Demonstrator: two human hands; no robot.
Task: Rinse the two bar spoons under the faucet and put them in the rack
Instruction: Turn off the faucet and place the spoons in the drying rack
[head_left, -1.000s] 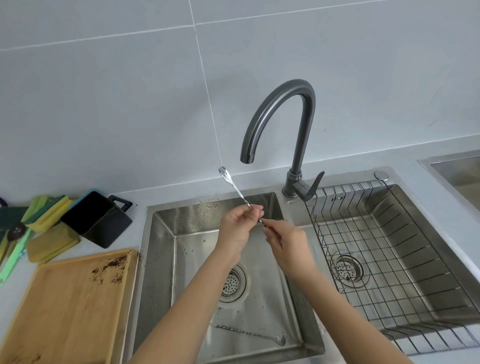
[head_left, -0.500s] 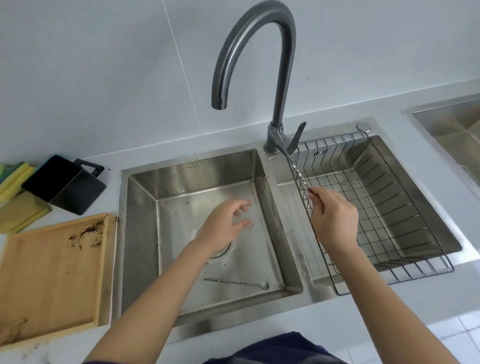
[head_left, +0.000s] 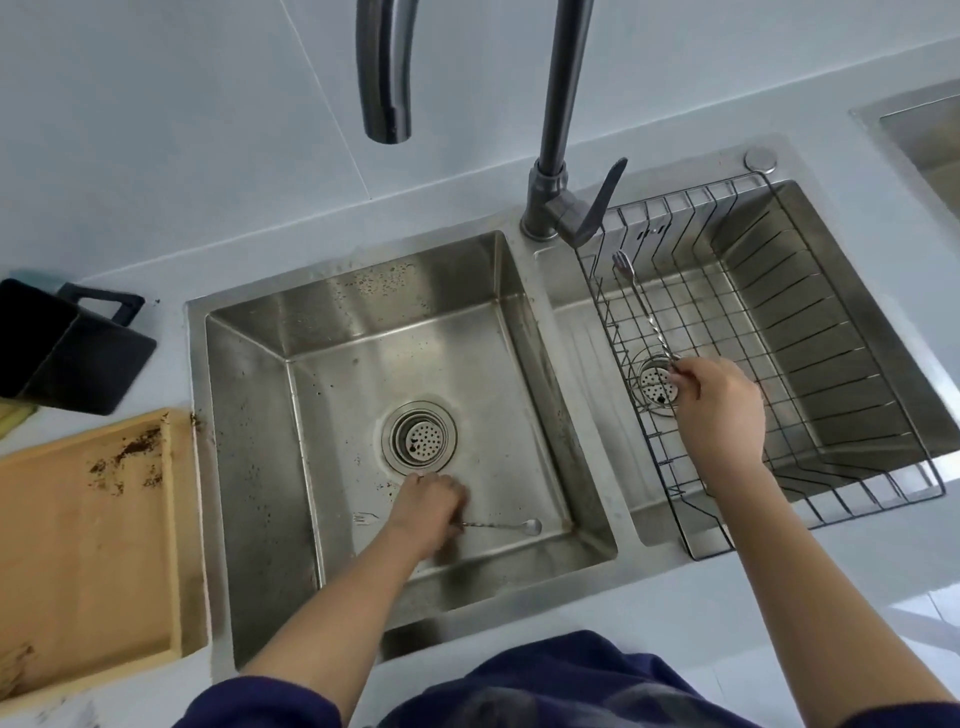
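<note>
One twisted-stem bar spoon points away from me inside the wire rack, which sits in the right sink basin. My right hand pinches its near end, just right of the right drain. The second bar spoon lies flat on the floor of the left basin, bowl to the right, fork end to the left. My left hand is closed over its middle, near the basin's front. The dark faucet spout hangs over the left basin with no water running.
A wooden cutting board with dark crumbs lies left of the sink. A black container stands behind it. The faucet lever juts toward the rack's back left corner. Another sink edge shows at the far right.
My right hand carried its spoon from beside the faucet base down into the rack. My left hand dropped from mid-basin onto the spoon on the left basin's floor. The camera tilted down.
</note>
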